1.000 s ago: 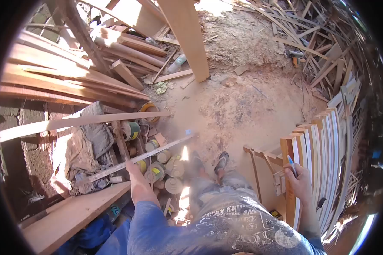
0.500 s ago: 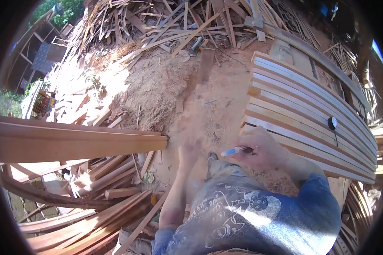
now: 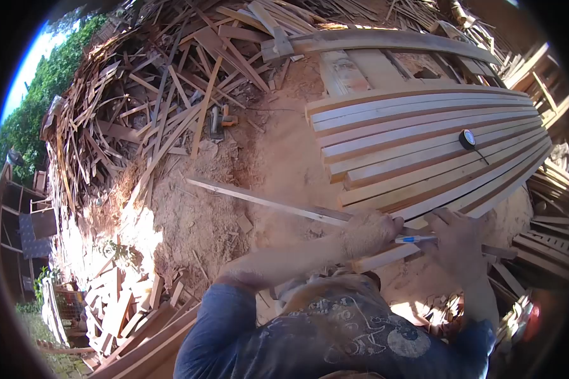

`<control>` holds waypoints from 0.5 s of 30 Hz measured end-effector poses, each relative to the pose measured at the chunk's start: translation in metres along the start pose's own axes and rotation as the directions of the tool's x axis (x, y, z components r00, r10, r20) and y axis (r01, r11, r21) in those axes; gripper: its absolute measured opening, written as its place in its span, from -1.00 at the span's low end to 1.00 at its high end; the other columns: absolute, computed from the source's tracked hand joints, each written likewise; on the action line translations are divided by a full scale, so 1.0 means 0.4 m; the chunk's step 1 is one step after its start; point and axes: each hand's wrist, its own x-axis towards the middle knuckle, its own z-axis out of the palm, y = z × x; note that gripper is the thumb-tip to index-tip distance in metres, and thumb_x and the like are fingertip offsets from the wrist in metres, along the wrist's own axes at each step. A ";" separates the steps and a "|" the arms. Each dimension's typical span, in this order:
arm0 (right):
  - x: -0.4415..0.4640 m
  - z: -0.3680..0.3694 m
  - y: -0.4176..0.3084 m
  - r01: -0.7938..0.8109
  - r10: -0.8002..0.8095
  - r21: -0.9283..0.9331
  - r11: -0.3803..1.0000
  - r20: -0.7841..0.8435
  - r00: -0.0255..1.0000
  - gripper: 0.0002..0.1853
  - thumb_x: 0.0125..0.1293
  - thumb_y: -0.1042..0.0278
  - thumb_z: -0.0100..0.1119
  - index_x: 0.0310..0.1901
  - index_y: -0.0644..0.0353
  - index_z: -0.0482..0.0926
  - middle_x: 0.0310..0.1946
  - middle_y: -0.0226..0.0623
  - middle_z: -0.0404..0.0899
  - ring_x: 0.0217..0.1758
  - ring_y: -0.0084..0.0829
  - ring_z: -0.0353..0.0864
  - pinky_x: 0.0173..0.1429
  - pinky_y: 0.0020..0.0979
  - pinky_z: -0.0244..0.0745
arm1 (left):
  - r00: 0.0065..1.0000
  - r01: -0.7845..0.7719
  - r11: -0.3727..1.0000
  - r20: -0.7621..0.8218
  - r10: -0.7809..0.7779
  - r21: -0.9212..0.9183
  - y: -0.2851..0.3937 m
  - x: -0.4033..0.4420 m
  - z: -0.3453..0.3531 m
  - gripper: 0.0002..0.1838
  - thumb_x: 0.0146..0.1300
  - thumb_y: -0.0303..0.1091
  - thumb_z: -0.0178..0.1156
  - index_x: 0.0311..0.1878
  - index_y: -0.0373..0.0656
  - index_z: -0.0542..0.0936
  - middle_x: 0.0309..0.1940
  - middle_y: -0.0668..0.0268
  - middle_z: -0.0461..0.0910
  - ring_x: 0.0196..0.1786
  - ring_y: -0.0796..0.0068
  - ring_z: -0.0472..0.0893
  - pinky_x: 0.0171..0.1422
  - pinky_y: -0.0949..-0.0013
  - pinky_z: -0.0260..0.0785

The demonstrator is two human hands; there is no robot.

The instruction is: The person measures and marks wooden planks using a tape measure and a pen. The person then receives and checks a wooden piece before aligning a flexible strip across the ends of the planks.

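My left hand (image 3: 372, 228) is at the near end of the row of planks, its fingers wrapped round a long narrow wooden strip (image 3: 265, 203). The strip reaches out to the left over the dirt. Close by on the right, my right hand (image 3: 452, 232) is bent over the planks (image 3: 417, 151) with a blue and white pen (image 3: 416, 239) in its fingers. The pen points left, toward my left hand. Part of the strip is hidden behind my left hand and forearm.
A black round tape measure (image 3: 466, 139) lies on the planks. A power tool with an orange part (image 3: 222, 120) sits on the dirt near a big heap of scrap wood (image 3: 152, 114). A long beam (image 3: 385, 41) crosses behind the planks. More offcuts (image 3: 123, 297) lie at lower left.
My view has turned to the right. My left hand has moved across to the planks, beside my right hand. The pen has stayed in my right hand, which is now lower over the planks.
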 end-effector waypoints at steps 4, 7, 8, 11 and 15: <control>-0.036 0.121 -0.049 -0.270 0.280 -0.081 0.960 0.180 0.943 -0.65 -0.04 0.07 0.47 -0.43 0.15 0.56 -0.51 -0.21 0.57 -0.41 -0.17 0.61 -0.31 -0.19 0.46 | 0.916 -0.286 0.897 0.371 0.153 0.336 -0.083 0.081 -0.042 -0.69 0.12 -0.26 0.24 -0.08 -0.15 0.52 -0.41 0.15 0.57 -0.21 0.10 0.64 -0.11 0.12 0.51; -0.042 0.215 -0.105 -0.515 0.505 0.070 0.854 0.127 0.854 -0.71 -0.02 0.17 0.44 -0.43 0.17 0.55 -0.51 -0.21 0.57 -0.41 -0.14 0.59 -0.32 -0.19 0.45 | 0.864 -0.503 0.791 0.206 0.459 0.348 -0.139 0.034 -0.116 -0.52 0.03 -0.26 0.31 0.06 -0.13 0.52 -0.18 0.16 0.51 0.04 0.15 0.54 0.14 0.06 0.40; -0.044 0.246 -0.116 -0.525 0.523 0.063 0.849 0.041 0.851 -0.72 -0.01 0.19 0.43 -0.43 0.17 0.54 -0.52 -0.20 0.56 -0.41 -0.14 0.59 -0.32 -0.18 0.45 | 0.796 -0.577 0.725 0.059 0.603 0.377 -0.158 0.020 -0.142 -0.50 0.01 -0.26 0.33 0.07 -0.11 0.52 -0.10 0.16 0.49 0.11 0.16 0.50 0.21 0.01 0.36; -0.069 0.345 -0.141 -0.584 0.583 0.044 0.811 -0.156 0.798 -0.74 0.01 0.22 0.42 -0.45 0.17 0.53 -0.53 -0.19 0.55 -0.41 -0.13 0.58 -0.33 -0.15 0.45 | 0.827 -0.534 0.806 -0.042 0.561 0.255 -0.249 -0.068 -0.213 -0.50 -0.03 -0.27 0.37 0.04 -0.07 0.53 0.09 0.12 0.40 0.22 0.09 0.39 0.27 -0.12 0.25; -0.122 0.430 -0.155 -0.675 0.650 -0.040 0.737 -0.232 0.724 -0.73 0.00 0.22 0.44 -0.42 0.16 0.55 -0.53 -0.17 0.56 -0.42 -0.11 0.58 -0.34 -0.15 0.45 | 0.933 -0.350 0.919 0.161 0.323 0.184 -0.395 -0.174 -0.321 -0.52 0.04 -0.24 0.38 0.07 -0.03 0.53 0.09 0.09 0.40 0.16 -0.03 0.42 0.24 0.00 0.31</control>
